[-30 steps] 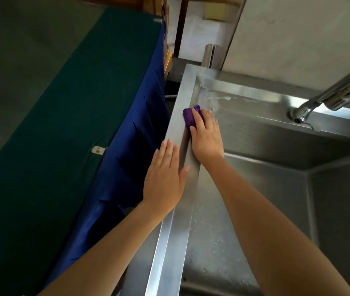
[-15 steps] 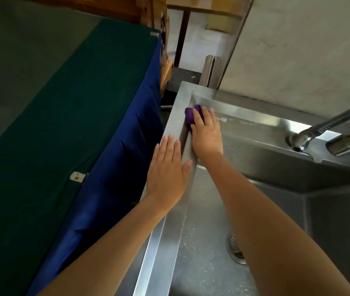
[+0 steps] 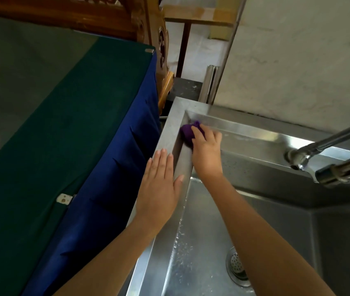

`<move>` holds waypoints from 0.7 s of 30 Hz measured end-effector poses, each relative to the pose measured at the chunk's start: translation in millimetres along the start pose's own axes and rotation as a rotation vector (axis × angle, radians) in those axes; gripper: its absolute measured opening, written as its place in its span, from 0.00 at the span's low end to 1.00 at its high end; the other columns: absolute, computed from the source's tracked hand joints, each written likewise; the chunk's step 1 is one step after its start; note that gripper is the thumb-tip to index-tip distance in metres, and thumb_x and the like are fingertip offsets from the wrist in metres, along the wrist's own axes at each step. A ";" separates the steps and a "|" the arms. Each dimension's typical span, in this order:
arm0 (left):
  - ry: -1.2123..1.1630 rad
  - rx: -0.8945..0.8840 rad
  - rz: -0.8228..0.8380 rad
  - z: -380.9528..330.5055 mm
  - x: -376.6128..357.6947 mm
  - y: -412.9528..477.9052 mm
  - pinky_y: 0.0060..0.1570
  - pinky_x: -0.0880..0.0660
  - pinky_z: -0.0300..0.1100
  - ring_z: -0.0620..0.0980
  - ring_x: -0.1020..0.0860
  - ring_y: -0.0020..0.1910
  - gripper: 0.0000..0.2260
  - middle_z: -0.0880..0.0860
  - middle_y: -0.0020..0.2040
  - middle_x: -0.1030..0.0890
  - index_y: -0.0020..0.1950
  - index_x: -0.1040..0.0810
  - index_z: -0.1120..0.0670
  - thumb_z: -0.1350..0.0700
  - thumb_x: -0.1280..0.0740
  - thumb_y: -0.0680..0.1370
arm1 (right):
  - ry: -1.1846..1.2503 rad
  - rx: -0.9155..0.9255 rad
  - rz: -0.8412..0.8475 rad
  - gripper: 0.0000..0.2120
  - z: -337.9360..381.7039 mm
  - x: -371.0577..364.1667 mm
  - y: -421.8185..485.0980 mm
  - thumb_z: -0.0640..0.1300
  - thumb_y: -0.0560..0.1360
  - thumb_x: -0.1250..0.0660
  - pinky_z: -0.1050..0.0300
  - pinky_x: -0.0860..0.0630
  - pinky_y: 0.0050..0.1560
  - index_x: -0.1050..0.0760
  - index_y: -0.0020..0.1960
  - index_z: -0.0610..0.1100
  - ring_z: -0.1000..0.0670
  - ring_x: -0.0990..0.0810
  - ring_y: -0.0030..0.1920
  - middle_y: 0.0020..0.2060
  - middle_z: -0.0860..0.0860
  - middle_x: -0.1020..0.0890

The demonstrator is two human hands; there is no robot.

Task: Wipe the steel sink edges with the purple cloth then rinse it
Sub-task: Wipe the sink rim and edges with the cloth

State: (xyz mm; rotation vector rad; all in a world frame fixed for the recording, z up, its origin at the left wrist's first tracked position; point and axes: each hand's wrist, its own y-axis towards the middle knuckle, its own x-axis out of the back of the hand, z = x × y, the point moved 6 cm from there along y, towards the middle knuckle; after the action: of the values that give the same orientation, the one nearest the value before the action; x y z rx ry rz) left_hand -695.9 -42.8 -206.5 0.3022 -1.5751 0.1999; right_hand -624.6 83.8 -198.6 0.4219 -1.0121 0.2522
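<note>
At the far left corner of the steel sink (image 3: 166,133), the purple cloth (image 3: 188,132) has slid up the left edge, right hand (image 3: 207,150) apparently bunched round it; left hand (image 3: 159,189) lies flat, fingers straight. The back edge likely comes next.

I see the cloth (image 3: 188,133) as deep purple against the sink (image 3: 169,129), which is dull silver-grey with brighter streaks along its back rim. The tap (image 3: 330,142) is shiny chrome. The strainer (image 3: 235,263) is silver, dotted with small holes. On my left a cover (image 3: 63,124) is dark green, with a royal blue drape (image 3: 114,178) and a small white tag (image 3: 64,198). The carved wood (image 3: 161,45) is orange-brown with scrollwork. The wall (image 3: 298,60) is mottled off-white.
</note>
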 end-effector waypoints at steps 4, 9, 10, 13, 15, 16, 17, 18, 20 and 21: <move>-0.030 -0.008 -0.006 0.0 -0.4 -0.8 0.74 0.47 0.50 0.55 0.40 0.74 0.27 0.59 0.73 0.35 0.73 0.38 0.62 0.45 0.54 0.81 | 0.122 -0.238 -0.324 0.17 -53.3 43.7 -14.4 0.38 0.78 0.41 0.50 0.36 0.62 0.29 0.66 0.38 0.37 0.33 0.60 0.65 0.39 0.28; -0.029 -0.008 0.012 0.7 -1.8 -1.1 0.73 0.46 0.53 0.55 0.42 0.75 0.28 0.60 0.74 0.38 0.74 0.40 0.62 0.44 0.57 0.81 | -0.069 -0.640 -0.333 0.20 -130.3 61.2 -17.9 0.40 0.79 0.45 0.41 0.40 0.66 0.37 0.70 0.38 0.34 0.39 0.66 0.70 0.37 0.37; -0.032 -0.008 0.011 0.7 -2.0 -0.9 0.73 0.46 0.53 0.55 0.42 0.75 0.28 0.60 0.74 0.38 0.74 0.41 0.62 0.44 0.56 0.81 | -0.104 -0.672 -0.293 0.21 -131.3 57.2 -17.8 0.41 0.79 0.46 0.41 0.42 0.66 0.40 0.71 0.37 0.34 0.40 0.67 0.71 0.36 0.39; -0.035 -0.007 0.009 0.2 -1.9 -0.4 0.73 0.47 0.52 0.55 0.43 0.75 0.29 0.60 0.75 0.39 0.74 0.42 0.61 0.43 0.56 0.81 | -0.133 -0.612 -0.267 0.21 -117.4 45.2 -13.6 0.42 0.78 0.45 0.38 0.36 0.61 0.36 0.69 0.35 0.31 0.35 0.64 0.68 0.33 0.34; -0.040 -0.009 0.007 1.1 -1.8 -0.8 0.74 0.48 0.51 0.55 0.44 0.75 0.29 0.60 0.75 0.40 0.74 0.43 0.61 0.43 0.56 0.81 | -0.107 -0.518 -0.239 0.19 -103.5 33.5 -10.1 0.40 0.76 0.42 0.38 0.31 0.57 0.31 0.65 0.34 0.30 0.30 0.59 0.63 0.33 0.29; -0.045 -0.012 0.006 0.4 -2.0 -0.6 0.74 0.49 0.50 0.55 0.45 0.75 0.29 0.60 0.75 0.40 0.75 0.43 0.61 0.43 0.55 0.81 | -0.099 -0.458 -0.221 0.18 -95.2 27.9 -8.9 0.39 0.75 0.40 0.40 0.29 0.55 0.28 0.62 0.34 0.31 0.27 0.56 0.61 0.33 0.26; -0.049 -0.013 0.004 -0.5 -1.8 -0.3 0.75 0.50 0.50 0.55 0.45 0.76 0.29 0.60 0.75 0.41 0.75 0.44 0.61 0.42 0.55 0.81 | -0.100 -0.395 -0.214 0.17 -85.6 22.3 -7.7 0.39 0.74 0.39 0.41 0.27 0.54 0.26 0.60 0.35 0.32 0.26 0.55 0.59 0.34 0.24; -0.054 -0.012 0.002 -1.3 -1.5 -0.3 0.75 0.51 0.49 0.54 0.45 0.76 0.29 0.60 0.75 0.41 0.75 0.44 0.61 0.42 0.55 0.81 | -0.101 -0.338 -0.213 0.16 -75.1 18.7 -6.5 0.39 0.74 0.39 0.42 0.27 0.54 0.25 0.60 0.35 0.33 0.25 0.55 0.59 0.34 0.24; -0.059 -0.007 -0.001 -2.9 -1.3 -0.5 0.73 0.51 0.48 0.54 0.45 0.76 0.30 0.60 0.75 0.40 0.74 0.43 0.61 0.42 0.54 0.80 | -0.047 -0.259 -0.185 0.16 -55.8 12.0 -2.5 0.40 0.76 0.39 0.42 0.29 0.60 0.26 0.62 0.37 0.35 0.28 0.61 0.63 0.37 0.26; -0.059 -0.005 0.001 -3.1 -1.3 -0.8 0.73 0.50 0.49 0.54 0.45 0.75 0.30 0.60 0.75 0.40 0.74 0.43 0.61 0.42 0.54 0.80 | -0.012 -0.226 -0.146 0.16 -47.9 6.7 -0.7 0.40 0.77 0.39 0.43 0.32 0.64 0.27 0.64 0.39 0.37 0.30 0.64 0.66 0.39 0.28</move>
State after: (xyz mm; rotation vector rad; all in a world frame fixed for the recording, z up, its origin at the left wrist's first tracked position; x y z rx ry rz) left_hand -692.6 -42.6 -207.8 0.3056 -1.6339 0.1891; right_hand -584.3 104.9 -215.0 0.2899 -1.0038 0.0031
